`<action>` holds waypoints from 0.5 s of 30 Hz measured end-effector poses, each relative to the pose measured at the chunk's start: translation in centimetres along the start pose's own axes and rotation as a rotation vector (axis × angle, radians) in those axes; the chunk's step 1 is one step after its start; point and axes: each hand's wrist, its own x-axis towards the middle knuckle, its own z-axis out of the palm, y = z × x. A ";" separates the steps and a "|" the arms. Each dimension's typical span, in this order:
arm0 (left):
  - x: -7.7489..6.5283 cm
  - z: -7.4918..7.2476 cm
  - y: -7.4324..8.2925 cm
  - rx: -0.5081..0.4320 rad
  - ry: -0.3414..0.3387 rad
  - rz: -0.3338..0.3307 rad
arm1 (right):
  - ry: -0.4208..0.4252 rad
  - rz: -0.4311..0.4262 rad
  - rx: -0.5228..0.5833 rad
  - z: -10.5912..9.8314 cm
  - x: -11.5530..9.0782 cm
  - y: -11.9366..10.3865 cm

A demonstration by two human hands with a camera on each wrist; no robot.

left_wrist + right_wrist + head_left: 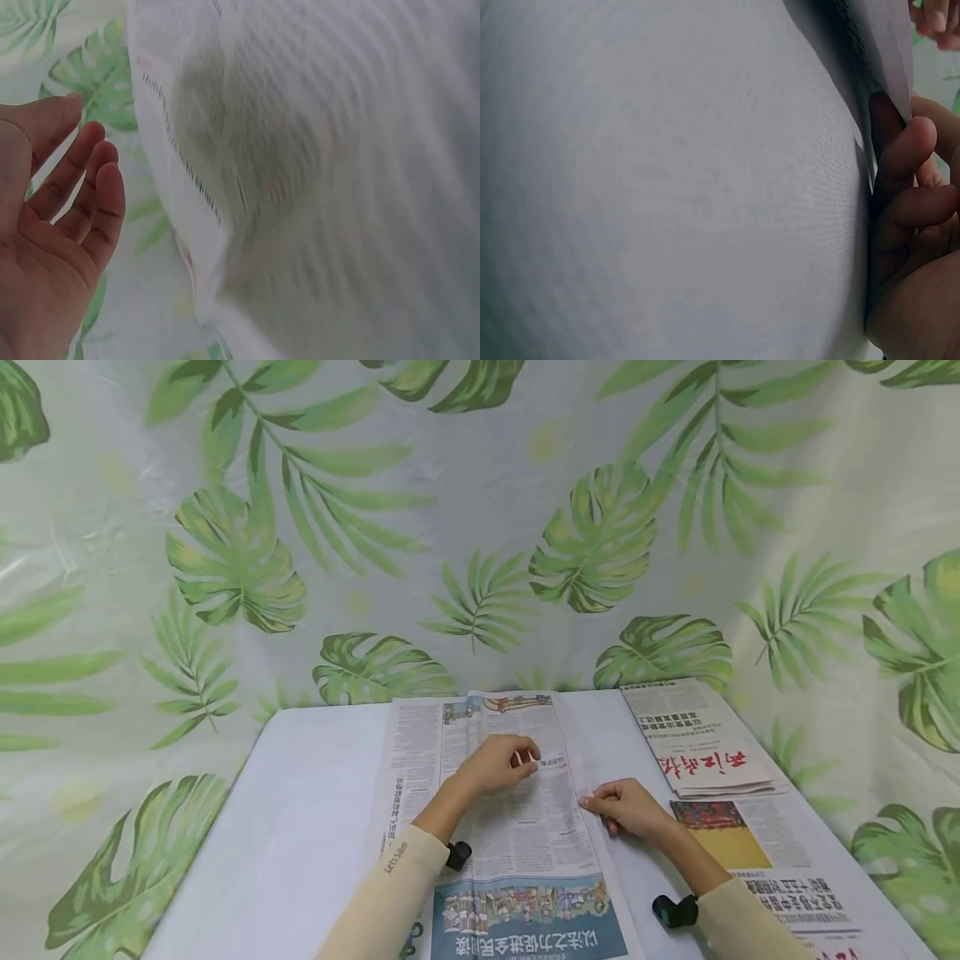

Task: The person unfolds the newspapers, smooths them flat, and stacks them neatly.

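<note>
A newspaper sheet [517,852] with a blue illustrated panel lies spread on the white table, its print upside down to me. My right hand [628,810] pinches its right edge between thumb and fingers. In the right wrist view, the fingers [919,142] grip the paper's edge [885,45], with part of the fingers hidden by it. Above the sheet's middle is my left hand [495,764], fingers loosely bent and holding nothing. The left wrist view shows that hand [60,202] apart from the printed paper [247,150].
A folded newspaper with red lettering [697,735] lies at the table's back right. Nearer me is another newspaper [780,860] with a yellow and red picture, partly behind my right sleeve. A leaf-patterned curtain [480,527] hangs behind the white table [285,827].
</note>
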 end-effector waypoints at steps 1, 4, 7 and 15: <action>0.3 0.4 0.1 0.006 -0.003 0.008 | 0.001 -0.001 -0.003 0.1 0.0 0.0; 1.2 1.4 0.8 0.021 -0.007 0.032 | 0.021 -0.006 -0.014 0.3 0.1 0.1; 1.9 2.5 1.4 0.038 0.018 0.024 | 0.032 -0.008 -0.025 0.3 0.1 0.2; 2.7 4.7 2.5 -0.038 0.073 -0.148 | 0.032 -0.022 -0.031 0.6 0.2 0.4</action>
